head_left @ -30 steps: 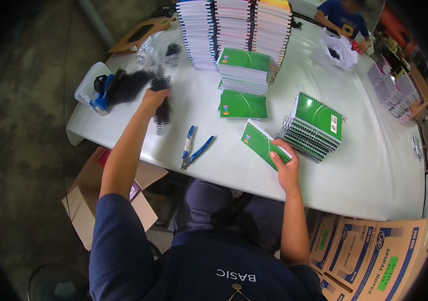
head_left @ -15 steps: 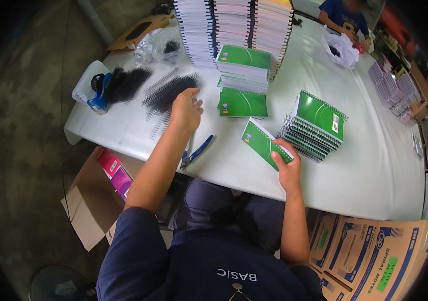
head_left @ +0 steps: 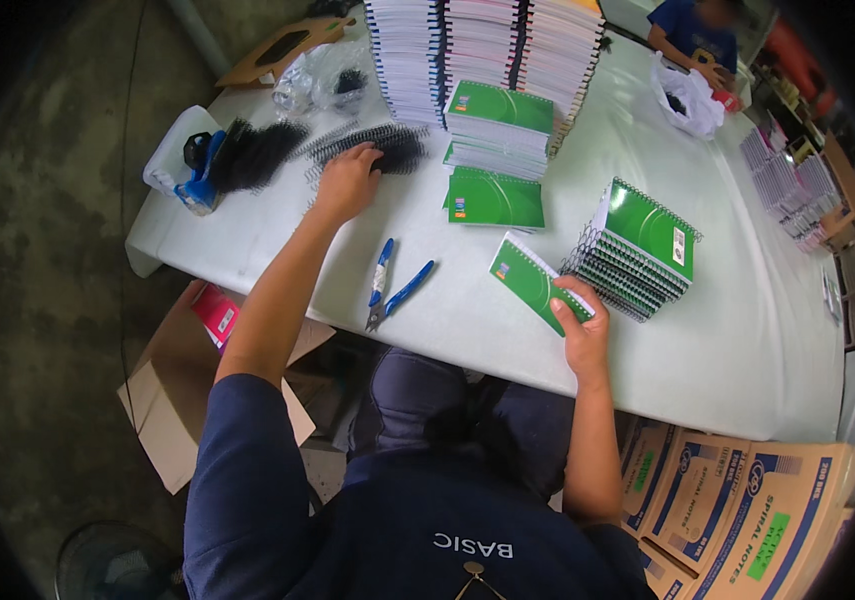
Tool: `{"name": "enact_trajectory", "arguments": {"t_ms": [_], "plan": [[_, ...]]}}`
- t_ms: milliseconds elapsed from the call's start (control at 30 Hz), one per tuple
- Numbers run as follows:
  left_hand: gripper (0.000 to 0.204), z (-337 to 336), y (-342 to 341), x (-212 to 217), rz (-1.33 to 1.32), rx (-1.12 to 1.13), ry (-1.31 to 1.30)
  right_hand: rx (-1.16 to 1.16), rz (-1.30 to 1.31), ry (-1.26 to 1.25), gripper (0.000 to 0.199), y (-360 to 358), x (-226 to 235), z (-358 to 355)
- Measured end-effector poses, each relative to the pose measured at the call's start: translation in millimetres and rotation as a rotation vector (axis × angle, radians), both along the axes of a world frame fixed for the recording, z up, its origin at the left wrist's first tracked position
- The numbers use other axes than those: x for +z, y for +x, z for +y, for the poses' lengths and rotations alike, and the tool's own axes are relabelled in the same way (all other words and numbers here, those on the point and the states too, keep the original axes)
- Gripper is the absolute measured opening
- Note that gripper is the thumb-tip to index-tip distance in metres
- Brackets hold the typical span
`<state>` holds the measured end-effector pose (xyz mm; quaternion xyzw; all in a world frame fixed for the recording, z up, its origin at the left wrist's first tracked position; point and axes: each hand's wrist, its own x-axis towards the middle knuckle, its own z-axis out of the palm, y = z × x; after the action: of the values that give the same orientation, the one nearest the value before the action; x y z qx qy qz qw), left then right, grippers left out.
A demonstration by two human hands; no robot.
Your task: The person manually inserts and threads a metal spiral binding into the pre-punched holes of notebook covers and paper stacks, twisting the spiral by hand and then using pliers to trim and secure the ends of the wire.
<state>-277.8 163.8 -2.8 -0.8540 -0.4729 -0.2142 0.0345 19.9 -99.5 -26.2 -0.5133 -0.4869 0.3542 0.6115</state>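
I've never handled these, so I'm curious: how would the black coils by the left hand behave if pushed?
The black coils by the left hand would probably feel light for their size, being thin, open loops. They may snag on one another, since they lie bunched together. A single loose one might roll, given its long, rounded shape.

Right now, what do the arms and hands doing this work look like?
They belong to a person: dark navy short sleeves, then bare forearms with no cables. The left hand and right hand wear no gloves, and no watch shows.
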Motion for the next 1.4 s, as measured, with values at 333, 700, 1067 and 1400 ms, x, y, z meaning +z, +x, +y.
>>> {"name": "enact_trajectory", "arguments": {"t_ms": [333,700,1067,1400], "plan": [[0.023,-39.8,23.2,33.6,0.218,0.04,0.043,0.083,-0.073,0.006,0.038,-4.5,7.7,-4.2],[0.026,-24.5,5.0,54.5,0.013,0.0,-0.111,0.11,-0.027,0.048,0.029,-5.4,6.6,-2.2],[0.031,-29.4,19.2,58.1,-0.247,-0.255,-0.26,0.063,-0.007,0.006,0.03,-3.5,10.2,0.9],[0.041,-112.5,90.0,45.7,-0.222,-0.502,-0.727,0.05,0.029,-0.006,0.031,-1.2,8.9,-1.0]]}}
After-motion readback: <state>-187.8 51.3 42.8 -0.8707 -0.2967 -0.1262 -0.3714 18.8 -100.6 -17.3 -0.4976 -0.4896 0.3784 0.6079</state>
